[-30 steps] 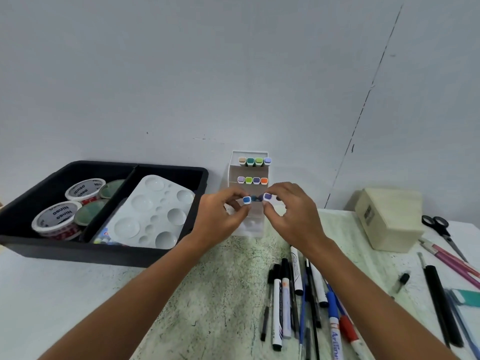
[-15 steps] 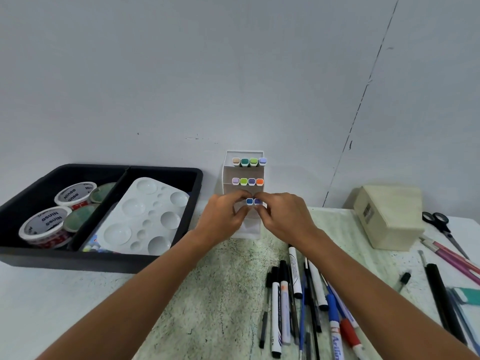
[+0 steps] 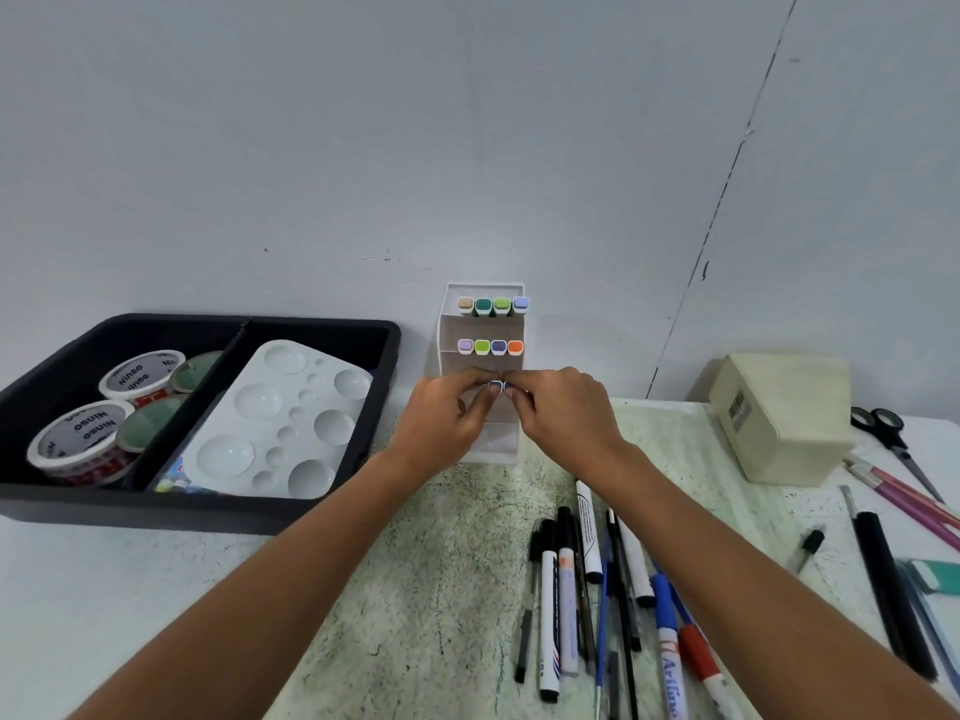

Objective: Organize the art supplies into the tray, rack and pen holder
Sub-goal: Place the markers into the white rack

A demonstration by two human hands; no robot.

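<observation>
Pressed further in since a second ago: two markers, blue-capped (image 3: 494,387) and purple-capped (image 3: 509,390), now sit deep in the third row of the white rack (image 3: 448,350), only cap ends showing between fingertips. Left hand (image 3: 448,419) curled, thumb and forefinger pinching the blue-capped marker; right hand (image 3: 562,414) curled likewise, pinching the purple-capped one. Hands nearly touching at the fingertips, in front of the rack's middle shelf.

Standing upright against the wall at the back of the table (image 3: 405,605): the rack, with four markers in its top row (image 3: 493,305) and four more in the second row (image 3: 490,347).

Lying left of the rack: black tray (image 3: 382,402) with two compartments; tape rolls (image 3: 78,439) in the left one, white paint palette (image 3: 270,423) tilted in the right one.

Spread on the table below the right forearm: a loose cluster of pens and markers (image 3: 592,595), roughly parallel. Sitting further right: cream box (image 3: 779,415), scissors (image 3: 885,426) beside it, pink pencils (image 3: 906,493), a black stick (image 3: 891,589) and a teal eraser (image 3: 932,576) at the edge.
</observation>
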